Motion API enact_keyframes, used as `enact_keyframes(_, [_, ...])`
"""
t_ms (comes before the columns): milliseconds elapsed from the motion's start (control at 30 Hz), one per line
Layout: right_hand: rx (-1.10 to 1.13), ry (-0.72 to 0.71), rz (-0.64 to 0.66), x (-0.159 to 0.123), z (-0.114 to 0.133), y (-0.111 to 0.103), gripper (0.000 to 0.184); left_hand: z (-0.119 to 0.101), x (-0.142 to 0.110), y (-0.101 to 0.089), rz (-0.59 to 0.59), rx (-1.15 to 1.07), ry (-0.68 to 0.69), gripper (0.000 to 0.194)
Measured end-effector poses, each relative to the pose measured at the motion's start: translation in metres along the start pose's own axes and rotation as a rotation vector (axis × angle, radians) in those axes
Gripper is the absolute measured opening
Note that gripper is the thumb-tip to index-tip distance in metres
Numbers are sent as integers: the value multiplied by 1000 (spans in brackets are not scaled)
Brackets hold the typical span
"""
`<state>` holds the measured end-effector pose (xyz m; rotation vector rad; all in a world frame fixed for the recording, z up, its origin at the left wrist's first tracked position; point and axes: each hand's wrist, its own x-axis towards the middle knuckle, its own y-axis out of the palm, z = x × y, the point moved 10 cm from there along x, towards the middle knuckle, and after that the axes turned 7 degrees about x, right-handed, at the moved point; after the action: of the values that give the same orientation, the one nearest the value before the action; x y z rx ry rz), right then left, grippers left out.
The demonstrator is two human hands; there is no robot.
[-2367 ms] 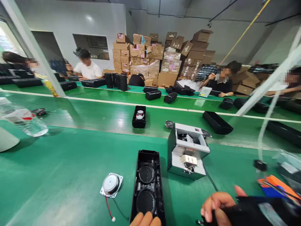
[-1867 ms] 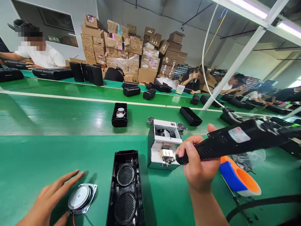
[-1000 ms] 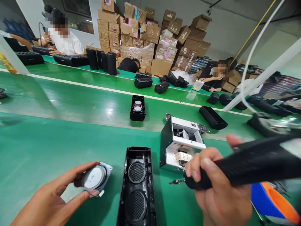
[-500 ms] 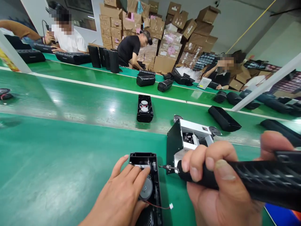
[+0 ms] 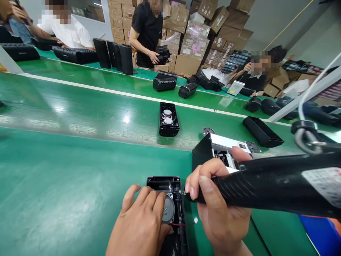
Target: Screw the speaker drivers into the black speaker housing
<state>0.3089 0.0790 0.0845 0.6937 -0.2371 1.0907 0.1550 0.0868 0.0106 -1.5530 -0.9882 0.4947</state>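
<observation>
Head view: left hand (image 5: pixel 141 224) is now pressing the speaker driver (image 5: pixel 168 209) into the housing (image 5: pixel 176 185); right hand (image 5: pixel 218 209), gripping the screwdriver (image 5: pixel 266 186), is apparently bringing its tip to a corner screw.

Factory: conveyor belt (image 5: pixel 80 117), stacked cartons (image 5: pixel 194 42)

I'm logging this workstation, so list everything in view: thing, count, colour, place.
speaker housing: one, black, open, near bench edge
speaker driver: one, silver, seated in the housing
electric screwdriver: one, black, tip at the housing's right rim
screw feeder box: one, grey and black, behind the screwdriver
housing on belt: one, black, two drivers inside
long housing: one, black, right on belt
cardboard boxes: many, brown, stacked at the back
left hand: pressing the driver
right hand: gripping the screwdriver
</observation>
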Motion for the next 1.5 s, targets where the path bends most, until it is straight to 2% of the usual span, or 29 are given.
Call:
enact_keyframes(167, [-20, 34, 23, -3, -12, -3, 52, 1, -3, 0, -51, 13, 26, 50])
enact_keyframes(567, [-78, 87, 71, -12, -26, -8, 63, -5, -8, 4, -50, 134, 65, 47])
enact_keyframes(833, [-62, 96, 80, -15, -34, -8, 59, -4, -10, 9, -31, 158, 72, 47])
enact_keyframes(933, [-61, 98, 106, -15, -36, -5, 51, -6, -10, 9, -33, 161, 80, 50])
enact_keyframes(1100, [-53, 104, 162, -14, -41, 0, 45, -9, -8, 5, -68, 138, 71, 38])
enact_keyframes(1300, [-2, 137, 193, -14, -47, 1, 43, -15, -8, 10, -36, 204, 76, 47])
enact_keyframes(1400, [-45, 145, 199, -17, -48, -1, 45, -12, -9, 10, -43, 187, 55, 41])
enact_keyframes(1500, [-107, 150, 227, -19, -49, -1, 43, -15, -9, 12, -29, 218, 100, 34])
